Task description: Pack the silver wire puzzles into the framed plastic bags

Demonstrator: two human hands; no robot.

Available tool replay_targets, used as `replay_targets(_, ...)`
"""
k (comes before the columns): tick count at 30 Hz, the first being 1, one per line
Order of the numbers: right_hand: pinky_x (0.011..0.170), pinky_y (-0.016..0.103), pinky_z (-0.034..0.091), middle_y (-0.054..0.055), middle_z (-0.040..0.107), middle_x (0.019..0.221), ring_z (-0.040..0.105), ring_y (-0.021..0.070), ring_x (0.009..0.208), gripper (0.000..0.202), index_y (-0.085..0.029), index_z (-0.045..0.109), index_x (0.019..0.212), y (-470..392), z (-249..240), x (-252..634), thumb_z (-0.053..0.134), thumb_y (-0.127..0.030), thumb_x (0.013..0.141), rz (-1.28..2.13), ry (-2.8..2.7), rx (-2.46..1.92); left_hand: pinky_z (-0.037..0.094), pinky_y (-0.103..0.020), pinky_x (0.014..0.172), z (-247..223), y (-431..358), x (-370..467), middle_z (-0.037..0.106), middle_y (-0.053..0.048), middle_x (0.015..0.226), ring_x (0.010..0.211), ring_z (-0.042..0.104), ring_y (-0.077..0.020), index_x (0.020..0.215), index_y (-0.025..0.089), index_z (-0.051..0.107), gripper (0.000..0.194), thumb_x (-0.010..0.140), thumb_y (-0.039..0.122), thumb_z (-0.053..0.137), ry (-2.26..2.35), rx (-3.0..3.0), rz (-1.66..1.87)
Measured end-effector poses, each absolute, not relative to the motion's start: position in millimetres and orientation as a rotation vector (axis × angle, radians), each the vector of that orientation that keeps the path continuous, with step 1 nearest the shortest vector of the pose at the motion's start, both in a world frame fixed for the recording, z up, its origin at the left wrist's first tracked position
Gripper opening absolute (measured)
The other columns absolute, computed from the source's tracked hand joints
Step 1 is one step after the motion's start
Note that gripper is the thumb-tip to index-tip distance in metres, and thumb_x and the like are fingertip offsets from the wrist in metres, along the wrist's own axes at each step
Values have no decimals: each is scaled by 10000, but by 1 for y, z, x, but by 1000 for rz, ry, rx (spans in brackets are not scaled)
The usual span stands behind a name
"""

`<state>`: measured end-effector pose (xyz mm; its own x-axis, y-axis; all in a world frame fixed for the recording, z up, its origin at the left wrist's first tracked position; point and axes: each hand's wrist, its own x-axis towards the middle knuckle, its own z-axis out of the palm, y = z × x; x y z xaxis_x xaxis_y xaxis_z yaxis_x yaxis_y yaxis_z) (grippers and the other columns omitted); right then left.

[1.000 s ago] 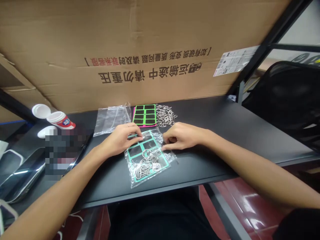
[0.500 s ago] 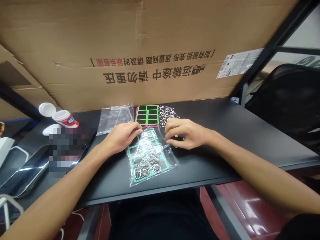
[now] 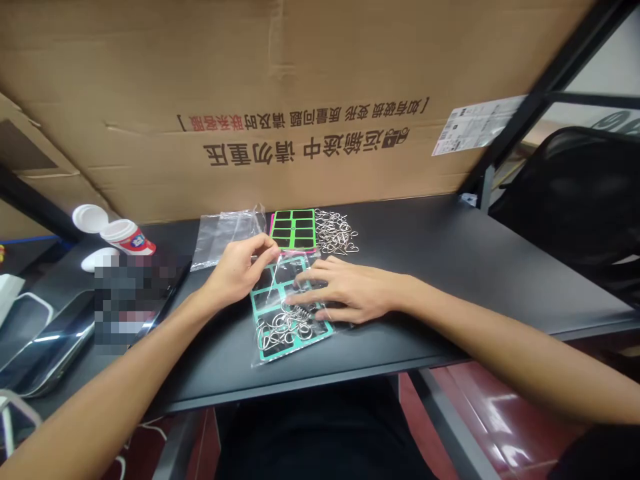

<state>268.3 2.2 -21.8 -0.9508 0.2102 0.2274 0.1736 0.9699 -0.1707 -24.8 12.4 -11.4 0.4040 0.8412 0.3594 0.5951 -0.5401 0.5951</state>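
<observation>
A clear plastic bag (image 3: 270, 300) lies on the black table near its front edge. Inside it are a teal-framed sheet with black panels (image 3: 293, 343) and a heap of silver ring-like metal pieces (image 3: 283, 331). My left hand (image 3: 237, 267) pinches the bag's far left corner between thumb and fingers. Spread out over the bag's right side, my right hand (image 3: 350, 290) rests with its fingers apart. Just beyond the bag sits a green-framed sheet (image 3: 294, 231) with pink edges showing under it. Beside that, loose silver metal pieces (image 3: 335, 233) form a pile.
Flat clear bags (image 3: 225, 237) lie behind my left hand. To the left are an open red-and-white tub (image 3: 130, 237), its lid (image 3: 90, 219), a white oval object (image 3: 100, 260) and a dark glossy device (image 3: 50, 347). A cardboard wall (image 3: 310, 60) stands at the back.
My right hand has moved left onto the bag and its fingers have spread; the purple-and-yellow thing under it no longer shows. My left hand stays at the bag's corner.
</observation>
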Motion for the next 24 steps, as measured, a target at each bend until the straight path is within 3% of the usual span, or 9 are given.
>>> replay_targets(5, 961, 446, 514, 166, 667, 1287, 613, 287, 1105, 519, -223, 659, 1525, 7, -25, 268, 591, -537, 1118, 256, -2834, -316, 506, -304, 712, -8, 11, -25, 770, -19, 903, 770, 661, -164, 992, 205, 738, 341, 1059, 530, 661, 1246, 2258, 823)
replay_targets(9, 905, 415, 504, 162, 675, 1171, 606, 273, 1001, 474, -150, 710, 1332, 14, -29, 273, 615, -552, 1100, 172, -2783, -386, 590, -372, 914, -5, 11, -29, 797, -57, 1184, 1018, 736, -223, 1186, 235, 761, 403, 923, 530, 839, 1105, 2302, 715)
replay_targets(11, 881, 400, 489, 151, 684, 1104, 605, 270, 971, 444, -142, 718, 1188, 16, -28, 275, 617, -564, 1093, 150, -2778, -426, 593, -388, 959, -6, 12, -31, 802, -61, 1192, 1045, 741, -228, 1161, 243, 783, 344, 927, 487, 845, 1065, 2319, 715)
replay_targets(15, 817, 367, 459, 93, 668, 942, 601, 247, 888, 396, -180, 685, 968, 20, -23, 280, 617, -549, 1091, 166, -2790, -459, 586, -349, 864, -8, 13, -31, 821, -58, 1052, 946, 747, -210, 998, 230, 815, 219, 1013, 439, 750, 1067, 2302, 758)
replay_targets(19, 796, 341, 471, 90, 682, 988, 632, 228, 892, 345, -191, 668, 900, 24, -16, 289, 658, -486, 1078, 291, -2801, -491, 541, -316, 733, -4, 13, -30, 832, -54, 988, 875, 734, -205, 985, 227, 833, 314, 1045, 500, 691, 1165, 2319, 812)
replay_targets(24, 841, 325, 503, 111, 718, 1190, 683, 214, 976, 187, -191, 673, 880, 28, -9, 299, 731, -310, 1012, 551, -2782, -518, 521, -324, 735, -5, 15, -34, 820, -45, 922, 820, 713, -202, 928, 215, 819, 419, 1076, 550, 614, 1262, 2311, 875)
